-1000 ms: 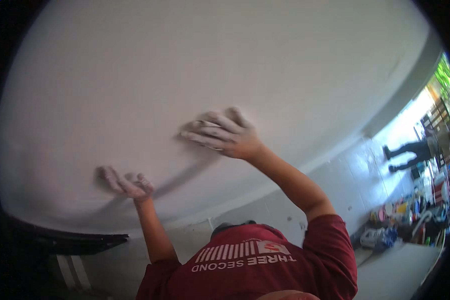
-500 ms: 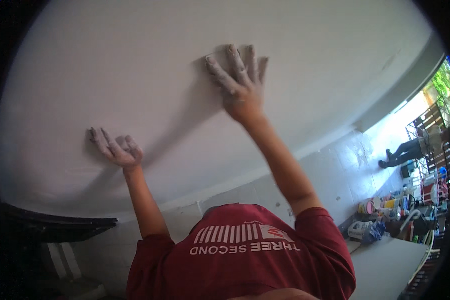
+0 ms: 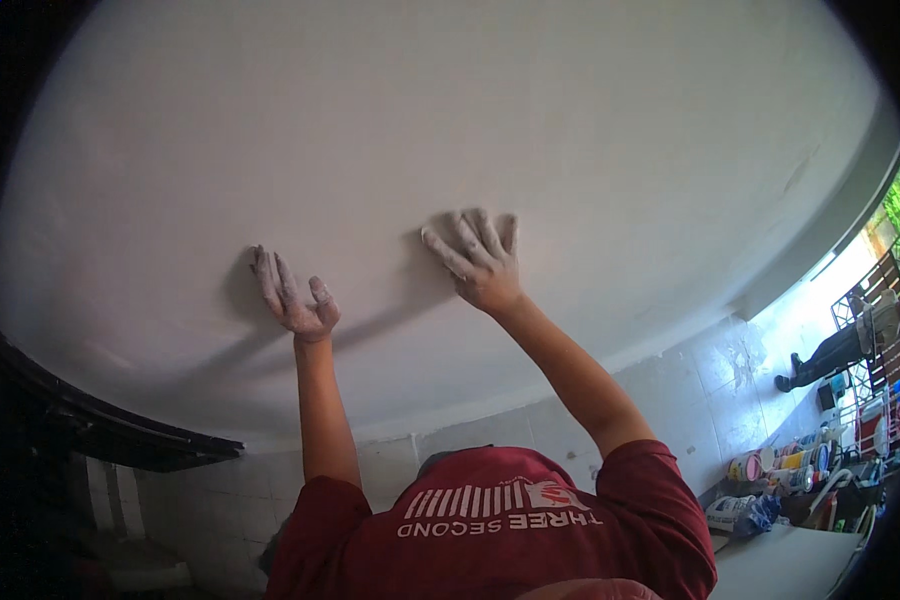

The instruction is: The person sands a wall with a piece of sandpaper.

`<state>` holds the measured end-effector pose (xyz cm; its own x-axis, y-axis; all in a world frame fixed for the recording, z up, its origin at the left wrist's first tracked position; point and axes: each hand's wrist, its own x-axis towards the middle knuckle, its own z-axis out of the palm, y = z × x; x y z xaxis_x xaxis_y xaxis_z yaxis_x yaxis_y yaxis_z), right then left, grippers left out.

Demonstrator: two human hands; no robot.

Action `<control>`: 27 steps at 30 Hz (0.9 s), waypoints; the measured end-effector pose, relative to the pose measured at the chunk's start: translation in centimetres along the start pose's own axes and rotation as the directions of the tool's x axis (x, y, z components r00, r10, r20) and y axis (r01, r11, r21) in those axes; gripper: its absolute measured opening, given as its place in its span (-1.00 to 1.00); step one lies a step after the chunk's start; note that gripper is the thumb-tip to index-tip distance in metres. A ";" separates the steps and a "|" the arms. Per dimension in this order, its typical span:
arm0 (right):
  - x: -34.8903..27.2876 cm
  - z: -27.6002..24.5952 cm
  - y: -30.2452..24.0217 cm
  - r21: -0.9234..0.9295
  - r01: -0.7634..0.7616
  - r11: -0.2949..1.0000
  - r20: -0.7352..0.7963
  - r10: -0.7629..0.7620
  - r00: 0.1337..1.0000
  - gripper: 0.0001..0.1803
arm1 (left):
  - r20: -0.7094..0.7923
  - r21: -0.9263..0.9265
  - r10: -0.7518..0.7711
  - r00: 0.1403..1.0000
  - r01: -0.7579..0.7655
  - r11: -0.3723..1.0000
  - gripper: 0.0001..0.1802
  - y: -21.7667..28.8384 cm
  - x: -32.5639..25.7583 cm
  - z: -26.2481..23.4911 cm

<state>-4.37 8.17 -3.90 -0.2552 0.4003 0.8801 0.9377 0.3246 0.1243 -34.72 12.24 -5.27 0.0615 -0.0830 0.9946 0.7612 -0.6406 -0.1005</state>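
Both my arms reach up to a smooth pale wall (image 3: pixel 370 110), and white dust coats my fingers. My right hand (image 3: pixel 482 262) lies on the wall right of centre with its fingers spread. A small pale edge shows by one of its fingertips; whether something thin lies under that hand cannot be made out. Lower and to the left, my left hand (image 3: pixel 298 300) is held up by the wall, its fingers stretched and thumb apart, nothing seen in it. Shadows of both hands fall on the wall.
A dark ledge or frame (image 3: pixel 120 435) juts in at the lower left. Grey floor tiles (image 3: pixel 670 400) run behind me. At the right are paint tubs (image 3: pixel 750 465), a blue plastic bag (image 3: pixel 757 515), a pale board (image 3: pixel 790 562), and a person (image 3: pixel 835 350) near a slatted gate (image 3: pixel 882 290).
My right hand has come down the wall, still spread. My left hand has shifted to the right, closer to it. The whole view has tilted slightly.
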 end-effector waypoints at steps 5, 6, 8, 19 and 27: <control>0.2 0.2 2.1 0.030 -0.328 0.944 -0.112 0.329 0.938 -0.28 | 0.034 0.026 0.019 0.999 -0.019 0.999 -0.39 0.0 0.8 -0.2; 0.7 0.4 3.2 0.055 -0.358 0.932 -0.274 0.359 0.892 -0.31 | 0.042 0.023 0.015 0.999 -0.016 1.000 -0.37 0.1 1.0 -0.4; 0.7 0.6 4.0 0.000 -0.367 0.930 -0.331 0.346 0.878 -0.35 | 0.044 0.001 0.028 0.999 -0.028 1.000 -0.34 0.3 2.1 -0.3; 2.5 -1.5 1.8 -0.044 -0.250 0.967 -0.166 0.240 0.956 -0.30 | 0.152 0.178 0.294 0.943 -0.319 0.931 -0.33 -1.4 23.7 2.1; 1.8 -2.5 2.6 0.035 0.038 0.999 -0.139 -0.033 0.990 -0.41 | 0.326 0.387 0.209 0.922 -0.332 0.860 -0.33 1.5 25.9 1.6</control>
<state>-1.83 7.63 -0.83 -0.2505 0.2662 0.9308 0.9183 0.3698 0.1414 -30.92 10.35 20.40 0.4268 0.0384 0.9035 0.8841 -0.2281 -0.4079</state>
